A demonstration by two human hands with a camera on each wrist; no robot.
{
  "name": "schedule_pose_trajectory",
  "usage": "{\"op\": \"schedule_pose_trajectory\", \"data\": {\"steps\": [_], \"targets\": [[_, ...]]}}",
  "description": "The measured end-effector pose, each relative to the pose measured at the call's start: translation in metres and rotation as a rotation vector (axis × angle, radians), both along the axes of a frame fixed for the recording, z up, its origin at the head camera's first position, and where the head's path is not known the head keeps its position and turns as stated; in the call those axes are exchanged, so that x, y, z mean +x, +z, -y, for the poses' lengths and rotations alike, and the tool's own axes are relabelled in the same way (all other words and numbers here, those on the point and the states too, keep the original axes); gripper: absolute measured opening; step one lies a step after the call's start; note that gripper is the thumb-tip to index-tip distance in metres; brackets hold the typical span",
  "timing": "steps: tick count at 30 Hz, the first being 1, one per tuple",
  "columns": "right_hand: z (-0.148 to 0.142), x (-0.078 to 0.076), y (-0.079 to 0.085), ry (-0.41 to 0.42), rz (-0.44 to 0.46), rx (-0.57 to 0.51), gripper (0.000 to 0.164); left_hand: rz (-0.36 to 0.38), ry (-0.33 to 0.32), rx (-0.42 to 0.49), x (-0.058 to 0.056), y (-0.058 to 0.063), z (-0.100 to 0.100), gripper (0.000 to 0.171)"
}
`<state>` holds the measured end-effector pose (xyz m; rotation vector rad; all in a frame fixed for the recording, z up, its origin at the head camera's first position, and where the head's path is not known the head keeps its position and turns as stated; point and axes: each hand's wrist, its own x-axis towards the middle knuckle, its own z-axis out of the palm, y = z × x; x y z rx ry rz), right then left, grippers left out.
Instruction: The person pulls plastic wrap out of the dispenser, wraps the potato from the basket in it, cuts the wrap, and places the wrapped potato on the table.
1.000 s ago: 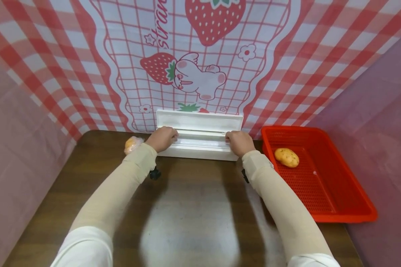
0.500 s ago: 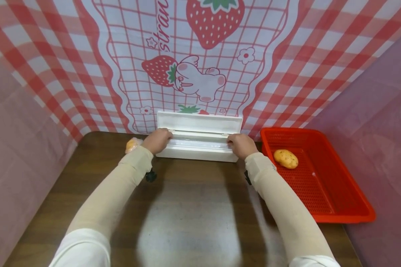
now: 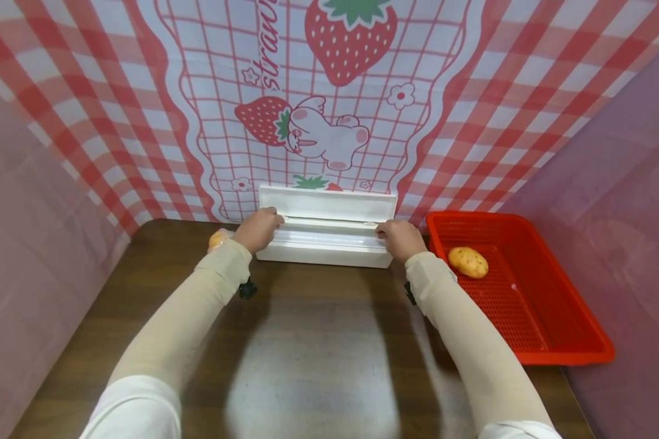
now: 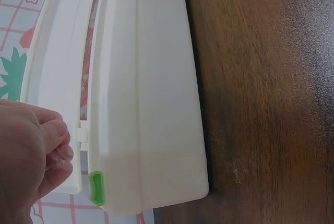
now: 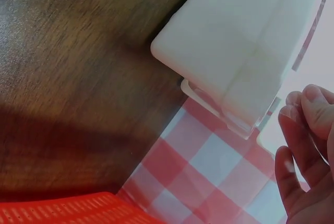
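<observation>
A long white cling film dispenser (image 3: 324, 255) stands at the back of the table, its lid (image 3: 326, 204) raised against the wall cloth. A shiny, clear roll of cling film (image 3: 329, 238) shows inside the trough. At the left end, my left hand (image 3: 258, 230) pinches clear film between thumb and curled fingers, as the left wrist view shows. Below that hand in the same view is a green piece (image 4: 96, 187) on the dispenser's end. Across at the other end, my right hand (image 3: 402, 239) pinches film with thumb and forefinger; a thin sheen lies over its fingertips (image 5: 292, 114).
A red plastic basket (image 3: 560, 268) stands on the right with a potato (image 3: 468, 262) in it. Partly behind my left wrist sits a yellow-orange item (image 3: 218, 239) in clear wrap. Checked cloth (image 3: 472, 122) covers the wall behind the brown wooden table (image 3: 307, 341).
Both hands have spread slightly apart along the dispenser, the left one to the left and the right one to the right. The head view has shifted a little.
</observation>
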<state>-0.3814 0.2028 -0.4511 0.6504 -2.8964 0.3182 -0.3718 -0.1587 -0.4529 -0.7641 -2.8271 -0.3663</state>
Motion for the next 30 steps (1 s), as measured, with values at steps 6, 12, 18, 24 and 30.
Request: {"op": "schedule_pose_trajectory", "data": {"steps": [6,12,18,24,30], "targets": [[-0.001,0.002,-0.001,0.015,-0.041,0.011,0.015,-0.034,0.022,-0.031,0.003,0.000,-0.002,0.023],[-0.002,0.005,0.003,0.031,-0.102,0.018,0.012,-0.058,0.025,-0.033,0.004,0.002,-0.002,0.025],[-0.002,0.007,0.008,-0.003,-0.070,0.022,0.016,-0.072,0.023,-0.001,0.004,0.006,-0.003,0.023],[0.000,0.008,0.019,0.000,-0.103,0.025,0.017,-0.094,0.009,0.012,0.006,0.015,0.000,0.022],[0.001,0.009,0.031,0.015,-0.120,0.013,0.017,-0.096,-0.003,0.003,0.007,0.027,0.003,0.027]]}}
